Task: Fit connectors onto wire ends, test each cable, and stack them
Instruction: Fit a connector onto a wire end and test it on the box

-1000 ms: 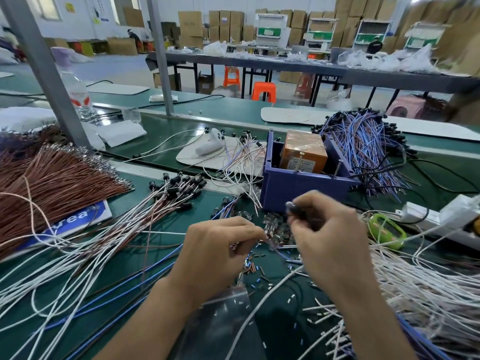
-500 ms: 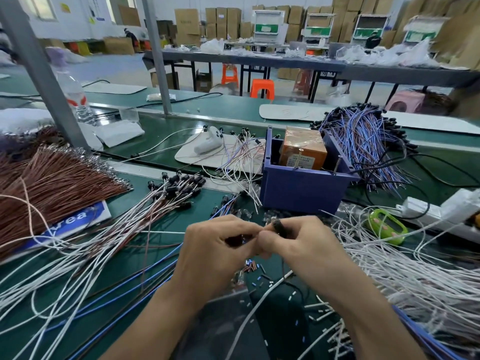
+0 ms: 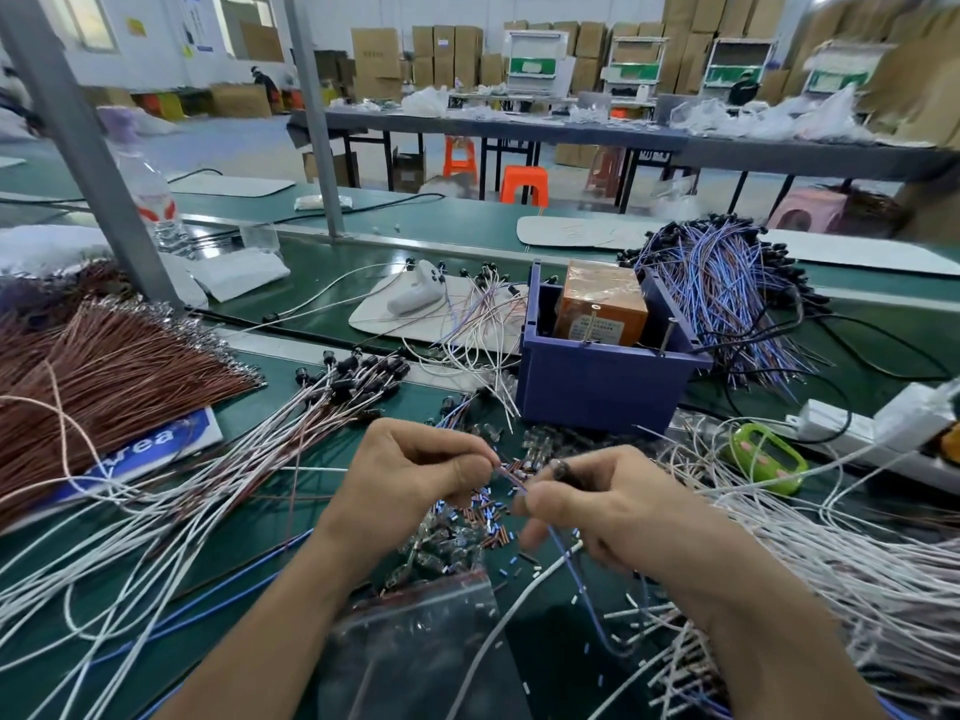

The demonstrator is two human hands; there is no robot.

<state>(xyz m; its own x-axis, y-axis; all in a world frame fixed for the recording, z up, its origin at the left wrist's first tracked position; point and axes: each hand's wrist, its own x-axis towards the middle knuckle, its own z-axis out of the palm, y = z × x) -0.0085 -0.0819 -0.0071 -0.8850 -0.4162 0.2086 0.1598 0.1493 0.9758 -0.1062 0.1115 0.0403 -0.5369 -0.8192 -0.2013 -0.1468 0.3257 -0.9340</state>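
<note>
Thin blue-and-pink wire (image 3: 511,478) sits at frame centre, above the green bench mat (image 3: 291,532), spanning the gap between the hands. Its long axis runs from 10 o'clock to 4 o'clock. The upper end points at 10 o'clock and goes into the left hand (image 3: 415,475), pinched by the curled thumb and forefinger; the tip is hidden there. The lower run slips behind the right hand (image 3: 613,506) and reappears trailing toward 6 o'clock.

Right thumb and forefinger nip a small black cylindrical connector (image 3: 563,467); which way its mouth faces is hard to make out.

Under the hands lies a heap of tiny loose parts (image 3: 467,522), too small to identify. A clear plastic zip bag (image 3: 415,641) is at 6 o'clock and a purple plastic bin (image 3: 597,392) at 12 o'clock.

Half a second ago the fingertips met; now they are apart and the wire shows between them.
</note>
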